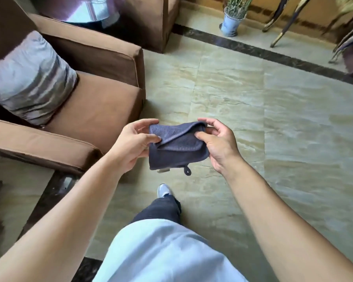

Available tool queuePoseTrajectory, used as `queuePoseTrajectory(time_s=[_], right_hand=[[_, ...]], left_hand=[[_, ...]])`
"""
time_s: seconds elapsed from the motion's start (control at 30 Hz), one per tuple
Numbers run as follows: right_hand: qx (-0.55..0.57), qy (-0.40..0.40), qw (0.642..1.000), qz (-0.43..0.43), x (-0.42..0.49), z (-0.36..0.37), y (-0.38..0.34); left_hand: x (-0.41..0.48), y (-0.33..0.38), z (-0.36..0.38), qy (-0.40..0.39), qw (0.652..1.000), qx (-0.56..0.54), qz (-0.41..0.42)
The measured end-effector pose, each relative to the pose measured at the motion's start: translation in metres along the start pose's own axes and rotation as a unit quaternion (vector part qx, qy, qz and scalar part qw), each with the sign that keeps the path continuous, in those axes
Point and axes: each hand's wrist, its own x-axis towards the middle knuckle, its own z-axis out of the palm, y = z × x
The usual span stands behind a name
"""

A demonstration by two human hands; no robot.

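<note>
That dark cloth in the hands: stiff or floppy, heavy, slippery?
Likely floppy: the cloth folds and sags between left hand and right hand. Probably light: mere pinches hold it up. Its towel-like nap should resist slipping.

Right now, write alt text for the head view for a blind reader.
A person's left hand and right hand pinch opposite edges of a folded dark blue cloth, held above a beige tiled floor. A brown armchair with a grey cushion stands to the left, a potted plant farther off.
</note>
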Motion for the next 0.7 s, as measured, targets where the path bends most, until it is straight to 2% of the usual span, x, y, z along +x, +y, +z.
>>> queuePoseTrajectory(time_s=[0.23, 0.4, 0.53, 0.7], right_hand=[[-0.012, -0.015, 1.0, 0.014, 0.17, 0.03, -0.08], [0.009, -0.042, 0.999, 0.033, 0.283, 0.065, -0.109], [0.015, -0.059, 0.997, 0.046, 0.397, 0.097, -0.126], [-0.037, -0.089, 0.994, 0.053, 0.552, 0.133, -0.175]], left_hand=[[0.139, 0.107, 0.017, 0.024, 1.0, 0.021, 0.004], [0.239, 0.162, 0.009, 0.051, 0.998, 0.045, 0.004], [0.342, 0.196, 0.004, 0.068, 0.997, 0.031, 0.002], [0.48, 0.265, 0.007, 0.111, 0.993, 0.031, -0.031]])
